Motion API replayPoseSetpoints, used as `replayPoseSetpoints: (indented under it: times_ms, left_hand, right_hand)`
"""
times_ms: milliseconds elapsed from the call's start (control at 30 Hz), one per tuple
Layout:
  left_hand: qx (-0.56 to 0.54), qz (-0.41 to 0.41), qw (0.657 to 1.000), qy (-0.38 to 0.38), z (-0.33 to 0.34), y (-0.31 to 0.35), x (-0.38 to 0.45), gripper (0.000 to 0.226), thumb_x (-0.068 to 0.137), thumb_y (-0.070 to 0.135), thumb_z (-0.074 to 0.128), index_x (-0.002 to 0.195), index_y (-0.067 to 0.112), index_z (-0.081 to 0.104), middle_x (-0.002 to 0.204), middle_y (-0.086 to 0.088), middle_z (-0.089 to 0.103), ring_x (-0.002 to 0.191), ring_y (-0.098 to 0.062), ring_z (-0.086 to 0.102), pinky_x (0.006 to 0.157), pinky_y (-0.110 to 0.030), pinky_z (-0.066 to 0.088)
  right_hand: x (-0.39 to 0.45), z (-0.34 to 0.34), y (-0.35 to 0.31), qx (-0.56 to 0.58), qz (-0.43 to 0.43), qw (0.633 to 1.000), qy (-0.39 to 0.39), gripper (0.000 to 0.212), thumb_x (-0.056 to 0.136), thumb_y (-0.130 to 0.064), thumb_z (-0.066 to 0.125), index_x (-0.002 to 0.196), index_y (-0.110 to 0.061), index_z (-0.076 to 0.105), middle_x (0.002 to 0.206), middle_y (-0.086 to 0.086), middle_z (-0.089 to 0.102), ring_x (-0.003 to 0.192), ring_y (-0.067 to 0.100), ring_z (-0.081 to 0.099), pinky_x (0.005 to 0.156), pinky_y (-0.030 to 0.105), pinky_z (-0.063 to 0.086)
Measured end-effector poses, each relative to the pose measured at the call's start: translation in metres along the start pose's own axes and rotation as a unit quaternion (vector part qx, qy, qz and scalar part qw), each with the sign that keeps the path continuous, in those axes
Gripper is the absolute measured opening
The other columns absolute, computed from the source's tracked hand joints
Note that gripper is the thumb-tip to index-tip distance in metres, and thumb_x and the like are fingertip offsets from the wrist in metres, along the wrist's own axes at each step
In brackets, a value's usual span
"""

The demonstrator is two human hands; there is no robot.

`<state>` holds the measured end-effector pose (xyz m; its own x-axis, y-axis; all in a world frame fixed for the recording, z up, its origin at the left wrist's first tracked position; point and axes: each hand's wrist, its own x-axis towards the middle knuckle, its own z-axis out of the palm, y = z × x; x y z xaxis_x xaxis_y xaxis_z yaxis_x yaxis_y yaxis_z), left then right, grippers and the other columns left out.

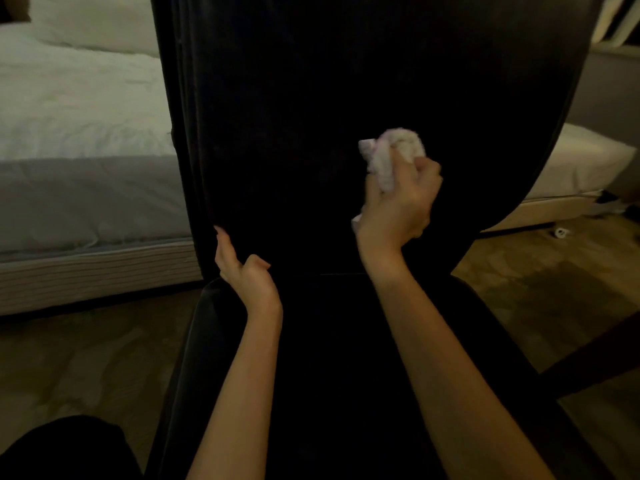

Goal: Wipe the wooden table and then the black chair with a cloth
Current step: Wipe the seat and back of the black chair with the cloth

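Your right hand (398, 199) clamps the cloth (391, 154) against the chair (294, 116) back, centre-right; your left hand (242, 271) pinches its 9 o'clock edge. Bed (76, 133) close left; chair top cut off.

The black chair (311, 116) ran past the top and bottom edges, its detail lost in darkness. The left hand (247, 275) hid its fingertips behind the backrest's edge. The right hand (398, 206) covered much of the cloth (394, 150). The bed (76, 133) was cut off at the left
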<state>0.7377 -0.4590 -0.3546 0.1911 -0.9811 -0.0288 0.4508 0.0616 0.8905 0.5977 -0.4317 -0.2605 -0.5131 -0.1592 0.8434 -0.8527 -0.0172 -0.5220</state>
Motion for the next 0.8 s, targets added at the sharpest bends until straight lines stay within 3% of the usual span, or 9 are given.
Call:
replayPoseSetpoints:
  times_ms: [100,200,300,400,500,567,600,700,800]
  left_hand:
    - [0.014,0.018,0.999,0.029,0.005,-0.001,0.0,0.073,0.082,-0.011,0.033,0.146,0.026,0.026,0.145,-0.004,0.026,0.134,-0.019,0.026,0.113,-0.031,0.022]
    - [0.04,0.044,0.996,0.066,0.009,-0.001,0.0,0.067,0.085,-0.009,0.033,0.144,0.023,0.03,0.141,-0.002,0.031,0.129,-0.012,0.028,0.101,-0.017,0.027]
    - [-0.017,0.021,0.997,0.072,0.002,0.003,0.005,0.053,0.088,0.001,0.036,0.136,0.021,0.045,0.133,0.002,0.043,0.124,-0.011,0.04,0.105,-0.024,0.034]
    - [-0.094,-0.042,0.991,0.082,-0.011,0.015,0.014,0.034,0.094,0.016,0.04,0.12,0.02,0.061,0.12,-0.004,0.059,0.11,-0.015,0.057,0.092,-0.024,0.047]
    - [-0.031,0.016,0.996,0.086,-0.022,0.024,0.025,0.032,0.095,0.012,0.034,0.114,0.009,0.06,0.109,-0.005,0.059,0.108,-0.019,0.055,0.087,-0.019,0.045]
    - [-0.037,0.03,0.997,0.065,-0.029,0.026,0.036,0.033,0.097,0.013,0.032,0.121,0.013,0.054,0.121,-0.005,0.055,0.114,-0.018,0.051,0.092,-0.018,0.043]
    - [-0.044,0.037,0.997,0.043,-0.033,0.027,0.041,0.033,0.098,0.016,0.032,0.123,0.018,0.053,0.127,-0.003,0.053,0.118,-0.016,0.049,0.1,-0.023,0.04]
    - [-0.054,0.075,0.995,-0.046,-0.035,0.027,0.046,0.035,0.099,0.019,0.03,0.125,0.023,0.052,0.137,0.0,0.049,0.129,-0.013,0.042,0.112,-0.034,0.029]
    - [-0.087,0.074,0.99,-0.082,-0.03,0.021,0.048,0.035,0.094,0.026,0.035,0.122,0.027,0.055,0.14,0.001,0.047,0.134,-0.013,0.037,0.113,-0.033,0.026]
  right_hand:
    - [-0.028,0.029,-0.016,0.009,-0.081,0.997,-0.003,0.033,0.081,-0.021,0.064,0.114,-0.022,0.061,0.109,0.008,0.053,0.098,0.023,0.048,0.076,0.033,0.045]
    - [-0.053,0.041,-0.023,0.026,-0.132,0.99,-0.038,0.027,0.085,-0.028,0.061,0.11,-0.021,0.065,0.111,0.0,0.044,0.1,0.025,0.052,0.079,0.033,0.048]
    - [-0.06,0.035,-0.023,0.044,-0.211,0.972,-0.093,0.021,0.082,-0.026,0.067,0.097,-0.012,0.072,0.103,0.007,0.06,0.094,0.024,0.053,0.076,0.035,0.051]
    - [-0.05,0.014,-0.02,0.076,-0.294,0.936,-0.175,0.02,0.079,-0.027,0.07,0.092,-0.013,0.074,0.094,0.01,0.066,0.087,0.025,0.058,0.065,0.036,0.052]
    - [-0.031,-0.015,-0.033,0.124,-0.245,0.942,-0.191,0.029,0.075,-0.025,0.071,0.103,-0.034,0.066,0.101,0.015,0.061,0.091,0.029,0.059,0.066,0.037,0.054]
    - [-0.007,-0.025,-0.053,0.149,-0.164,0.963,-0.15,0.059,0.072,-0.015,0.076,0.104,-0.055,0.047,0.102,0.017,0.058,0.089,0.035,0.061,0.067,0.039,0.052]
    - [0.008,-0.025,-0.062,0.146,-0.14,0.972,-0.118,0.063,0.07,-0.013,0.077,0.103,-0.056,0.045,0.102,0.018,0.057,0.087,0.035,0.061,0.065,0.039,0.052]
    - [0.039,-0.003,-0.074,0.064,-0.146,0.985,-0.064,0.042,0.067,-0.017,0.079,0.1,-0.034,0.061,0.102,0.017,0.058,0.089,0.032,0.058,0.067,0.037,0.051]
    - [0.016,0.026,-0.067,-0.004,-0.15,0.987,-0.06,0.022,0.082,-0.035,0.063,0.098,-0.023,0.071,0.101,0.011,0.062,0.091,0.026,0.057,0.072,0.033,0.049]
